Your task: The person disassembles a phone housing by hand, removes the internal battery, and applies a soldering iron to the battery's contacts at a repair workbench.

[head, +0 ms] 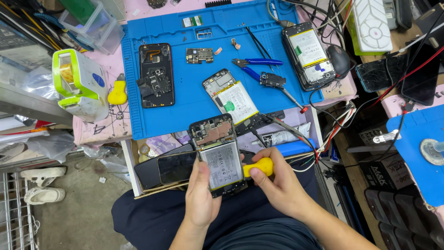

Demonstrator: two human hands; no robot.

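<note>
The left hand [202, 194] is curling its fingers [202, 172] around an opened phone [217, 155] — long axis running twelve to six, glossy battery facing up. At three o'clock, touching its edge, the right hand [277, 183] is pinching a yellow-handled screwdriver [259, 166]. Beyond, at twelve, a ribbed blue mat [185, 92] is covering the tabletop, carrying blue-handled cutters [256, 65].
</note>
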